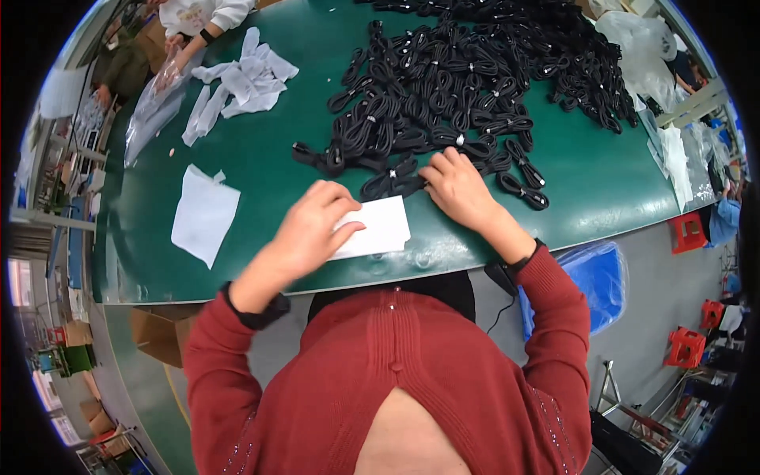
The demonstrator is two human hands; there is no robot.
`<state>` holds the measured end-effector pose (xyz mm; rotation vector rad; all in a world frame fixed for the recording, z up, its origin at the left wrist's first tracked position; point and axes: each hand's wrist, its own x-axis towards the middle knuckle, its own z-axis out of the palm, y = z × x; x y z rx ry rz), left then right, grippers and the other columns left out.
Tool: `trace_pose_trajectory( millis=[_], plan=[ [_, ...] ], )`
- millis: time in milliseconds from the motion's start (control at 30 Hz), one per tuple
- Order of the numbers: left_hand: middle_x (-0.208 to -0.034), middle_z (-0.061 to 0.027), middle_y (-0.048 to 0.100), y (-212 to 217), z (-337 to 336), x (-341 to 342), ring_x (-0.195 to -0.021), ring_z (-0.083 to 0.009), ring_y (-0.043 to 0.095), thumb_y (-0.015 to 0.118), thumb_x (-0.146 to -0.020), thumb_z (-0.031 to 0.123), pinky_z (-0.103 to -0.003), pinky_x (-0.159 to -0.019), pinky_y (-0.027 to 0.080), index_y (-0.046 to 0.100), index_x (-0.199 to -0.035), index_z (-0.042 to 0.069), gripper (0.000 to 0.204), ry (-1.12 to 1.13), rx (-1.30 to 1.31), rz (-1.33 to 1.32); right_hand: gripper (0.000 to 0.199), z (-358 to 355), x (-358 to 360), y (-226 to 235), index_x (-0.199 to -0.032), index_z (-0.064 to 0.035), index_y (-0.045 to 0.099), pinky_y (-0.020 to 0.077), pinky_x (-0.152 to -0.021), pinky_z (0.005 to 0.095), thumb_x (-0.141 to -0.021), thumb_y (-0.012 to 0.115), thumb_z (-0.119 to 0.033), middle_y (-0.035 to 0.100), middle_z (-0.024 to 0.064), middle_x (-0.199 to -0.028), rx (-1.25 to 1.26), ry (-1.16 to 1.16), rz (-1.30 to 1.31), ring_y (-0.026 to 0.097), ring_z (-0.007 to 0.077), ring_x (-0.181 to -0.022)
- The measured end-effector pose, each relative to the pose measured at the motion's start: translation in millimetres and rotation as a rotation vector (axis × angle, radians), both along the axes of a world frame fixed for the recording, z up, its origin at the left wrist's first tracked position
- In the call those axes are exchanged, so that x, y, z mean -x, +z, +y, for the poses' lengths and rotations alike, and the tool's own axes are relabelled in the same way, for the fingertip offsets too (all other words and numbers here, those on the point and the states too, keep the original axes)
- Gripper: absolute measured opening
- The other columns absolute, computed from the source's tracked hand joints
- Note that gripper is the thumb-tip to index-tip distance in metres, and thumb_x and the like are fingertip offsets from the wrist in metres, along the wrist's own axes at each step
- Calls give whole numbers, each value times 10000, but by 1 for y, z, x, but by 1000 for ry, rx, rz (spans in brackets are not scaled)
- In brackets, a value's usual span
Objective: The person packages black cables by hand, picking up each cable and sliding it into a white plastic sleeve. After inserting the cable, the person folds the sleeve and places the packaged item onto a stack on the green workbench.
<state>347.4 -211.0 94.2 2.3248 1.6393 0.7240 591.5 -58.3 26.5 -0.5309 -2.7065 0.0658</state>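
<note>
L hand [310, 226] is on a white flat piece [383, 225] lying nr the front edge of the green table [142, 245], directly in front of the wearer. Its thumb & fingers are apart but bent over the piece's L end, thumb on top; firm pinch or just a light hold, can't tell. Can't tell either if the piece is 1 layer or several.

R hand [461, 190] is just R of & beyond that piece, at the near edge of a big pile of black coiled cables [447, 91]. Its fingers are curled, tips by a black cable bundle [393, 180]; gripping it or only touching, can't tell. Bundle sits btwn the 2 hands, just beyond the piece, w/ a light tie round its middle. 2 more bundles [522, 191] lie R of R hand.

L side of table: 1 thin white sheet [204, 214] lies flat, w/ a heap of crumpled white pieces [255, 79] farther back. Beyond, a co-worker's hand [168, 75] is at a clear plastic bag [150, 115]. Below table level, R: blue bin [594, 281] w/ clear liner, + red stools [685, 348] farther off. L: open cardboard box [154, 336].
</note>
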Motion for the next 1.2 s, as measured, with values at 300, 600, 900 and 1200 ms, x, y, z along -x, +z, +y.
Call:
trace_pose_trajectory(
  millis=[300, 600, 900, 1200],
  plan=[
    [-935, -108, 596, -76, 0, -54, -887, -291, 599, 721, -797, 71, -362, -746, 497, 647, -929, 31, 156, 120, -79, -281, 232, -47, -21, -12, -1109, -10, 619, 476, -698, 349, -888, 623, -80, 546, 109, -873, 522, -264, 385, 578, 270, -774],
    [-848, -91, 579, -79, -4, -50, -745, -234, 589, 674, -840, 31, -330, -670, 487, 597, -884, 5, 92, 242, 44, -431, 297, -87, -32, -7, -1205, -14, 605, 467, -607, 321, -908, 583, -21, 526, 124, -845, 447, -238, 410, 587, 241, -716],
    [-856, -86, 573, -75, -4, -46, -738, -179, 575, 631, -865, -12, -281, -676, 475, 571, -896, -13, 67, 261, 114, -605, 373, -87, -27, 6, -1198, -30, 615, 486, -667, 370, -832, 676, 4, 546, 123, -942, 234, -122, 295, 553, 270, -727],
    [-979, -101, 597, -64, 0, -42, -893, -287, 566, 629, -797, -56, -359, -804, 472, 556, -879, 13, 130, 47, -112, -417, 305, -78, -23, 8, -1137, -25, 638, 487, -654, 362, -844, 698, -85, 550, 109, -950, 239, -16, 239, 587, 262, -778]
  ],
)
